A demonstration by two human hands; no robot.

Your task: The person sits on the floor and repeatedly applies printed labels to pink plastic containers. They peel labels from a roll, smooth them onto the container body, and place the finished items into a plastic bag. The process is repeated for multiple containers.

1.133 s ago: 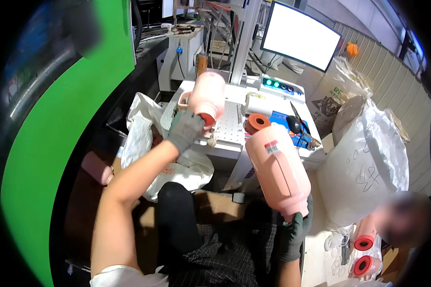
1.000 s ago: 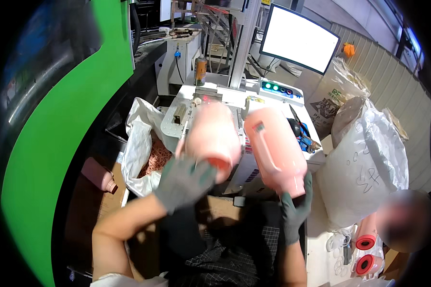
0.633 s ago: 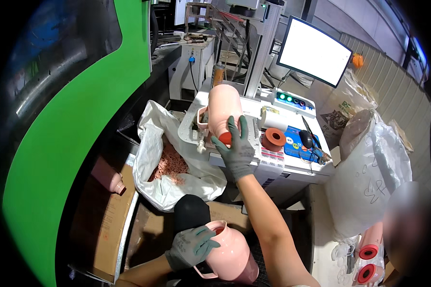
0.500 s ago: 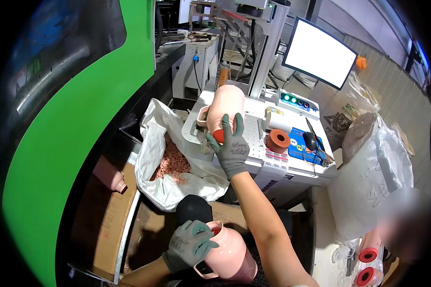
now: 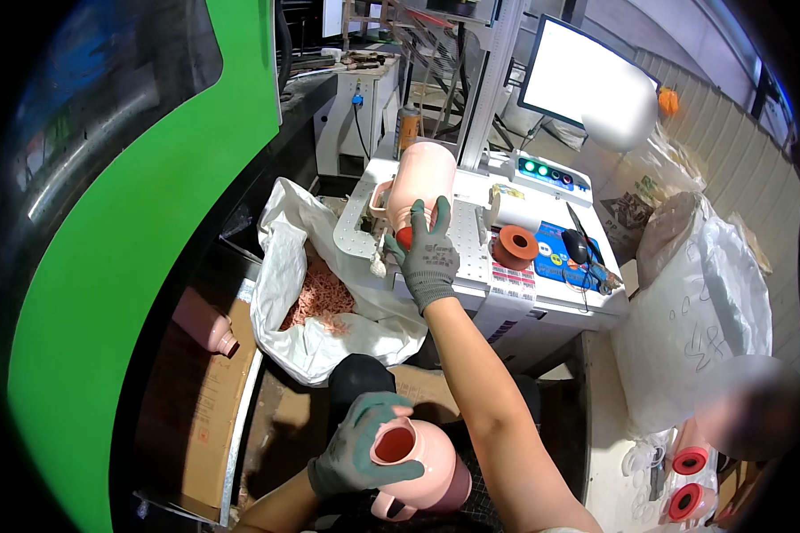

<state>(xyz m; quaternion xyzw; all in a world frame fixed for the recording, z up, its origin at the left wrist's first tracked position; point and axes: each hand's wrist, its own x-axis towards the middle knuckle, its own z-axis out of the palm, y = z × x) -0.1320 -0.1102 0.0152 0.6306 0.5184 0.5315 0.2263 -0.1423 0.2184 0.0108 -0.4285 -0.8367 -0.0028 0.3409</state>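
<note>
My right hand (image 5: 431, 253), in a grey-green glove, is closed round the red mouth end of a pink jug (image 5: 424, 178). That jug lies tilted over the white machine table (image 5: 471, 258), its handle to the left and its base pointing away. Low in the view, my left hand (image 5: 357, 449), also gloved, curls its thumb and fingers around the neck of a second pink jug (image 5: 436, 462) at my lap. The second jug's open mouth faces up and shows a red inside; its handle hangs at the lower left.
On the table are a brown-red ring (image 5: 516, 247), a white roll (image 5: 517, 213), a mouse (image 5: 575, 246) and a lit button box (image 5: 549, 173). Left stands a white sack (image 5: 280, 293) of pink shavings; another pink bottle-shaped piece (image 5: 206, 322) lies in a carton. A green machine (image 5: 142, 195) flanks it.
My left hand has gone from over the second jug's mouth to a wrap around its neck, and the mouth shows more fully. My right hand keeps its hold on the first jug.
</note>
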